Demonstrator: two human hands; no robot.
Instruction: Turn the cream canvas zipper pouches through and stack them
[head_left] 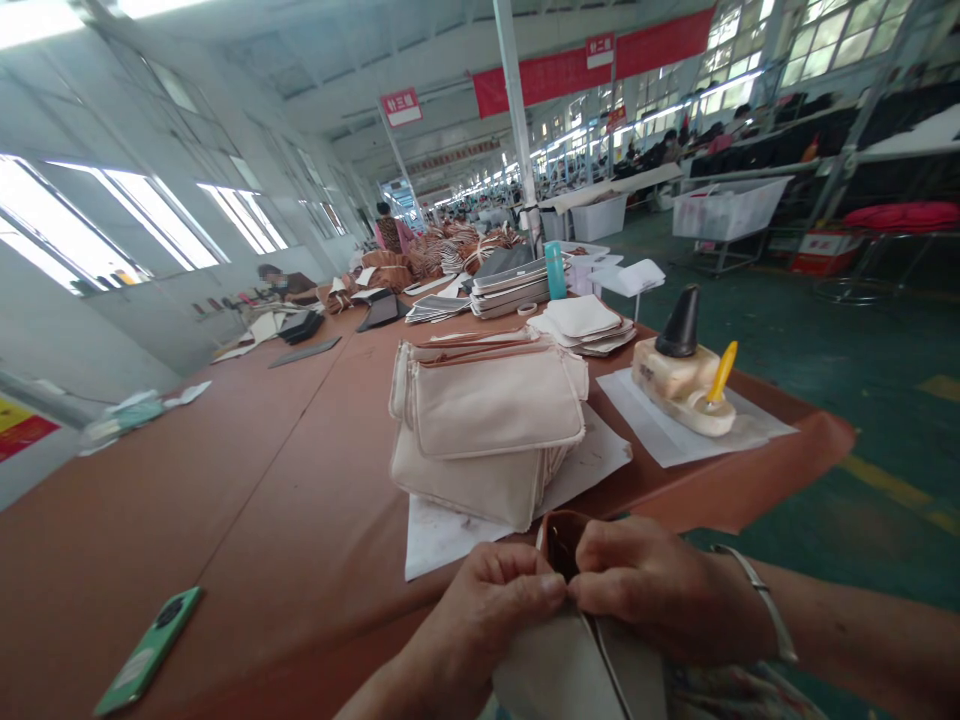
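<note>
My left hand (501, 608) and my right hand (651, 585) meet at the table's front edge, both closed on a pale leather pouch (559, 665). Thumbs and fingertips of the two hands pinch its edge close together. A brown inner side shows at the pouch's upper opening, and a dark seam or gap runs down its front. The lower part hangs below the table edge and is partly cut off. Just beyond my hands stands a pile of similar pale pouches (495, 405) with brown edging, resting on white paper (442, 535).
At right, a glue container (675, 370) with a black cone and a yellow-handled tool (721, 372) sits on paper. A green phone (150, 650) lies front left on the brown table (300, 480). Stacked panels (510, 288) and a blue-green bottle (555, 270) stand behind; co-workers sit farther off.
</note>
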